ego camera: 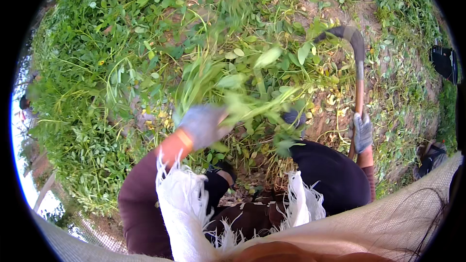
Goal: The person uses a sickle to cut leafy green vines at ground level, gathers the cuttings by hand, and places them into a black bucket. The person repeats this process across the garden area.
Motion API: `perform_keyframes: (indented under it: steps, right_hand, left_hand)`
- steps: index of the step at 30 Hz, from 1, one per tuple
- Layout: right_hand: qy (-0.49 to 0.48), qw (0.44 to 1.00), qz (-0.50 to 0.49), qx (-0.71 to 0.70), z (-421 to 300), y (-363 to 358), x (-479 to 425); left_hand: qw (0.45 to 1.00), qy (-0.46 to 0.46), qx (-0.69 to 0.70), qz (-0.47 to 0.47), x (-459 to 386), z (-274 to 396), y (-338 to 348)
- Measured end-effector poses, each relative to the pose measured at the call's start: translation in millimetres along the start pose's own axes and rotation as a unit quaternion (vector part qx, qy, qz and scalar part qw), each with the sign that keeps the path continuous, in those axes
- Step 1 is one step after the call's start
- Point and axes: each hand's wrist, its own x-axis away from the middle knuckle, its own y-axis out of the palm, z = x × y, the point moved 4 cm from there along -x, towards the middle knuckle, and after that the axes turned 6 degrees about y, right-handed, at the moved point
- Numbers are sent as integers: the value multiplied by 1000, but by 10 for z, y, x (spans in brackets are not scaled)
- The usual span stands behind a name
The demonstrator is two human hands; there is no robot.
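My left hand, in a grey work glove, is closed around a bunch of leafy green stems. Motion blurs both the hand and the leaves, which spread away from it to the right. My right hand, also gloved, grips the wooden handle of a sickle. The dark curved blade arches up and to the left, its tip partly hidden among leaves. Low green plants cover the ground around both hands.
My bent knee in dark trousers lies between my hands. A white fringed scarf hangs down in front of me. Bare brown soil shows left of the sickle handle. Dark objects, hard to identify, lie near the right rim.
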Motion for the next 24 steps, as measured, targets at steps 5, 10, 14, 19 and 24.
perform_keyframes:
  steps: [5, 10, 14, 19, 24]
  right_hand:
    - [-57, 997, -58, -10, -488, 142, -272]
    - [-81, 991, -101, -18, -723, 362, -415]
    - [-95, 992, -80, 17, -889, 542, -442]
    - [-59, 988, -128, -60, -823, 769, -428]
    - [-33, 988, -136, -62, -655, 867, -432]
  left_hand:
    - [951, -129, 280, 7, 1906, -701, 560]
    - [797, -356, 427, 238, 3444, -1281, 462]
    - [903, -240, 260, 243, 2579, -1094, -381]
    - [778, -35, 497, 382, 99, -1577, -494]
    - [931, -276, -113, 210, -1880, -2067, -101]
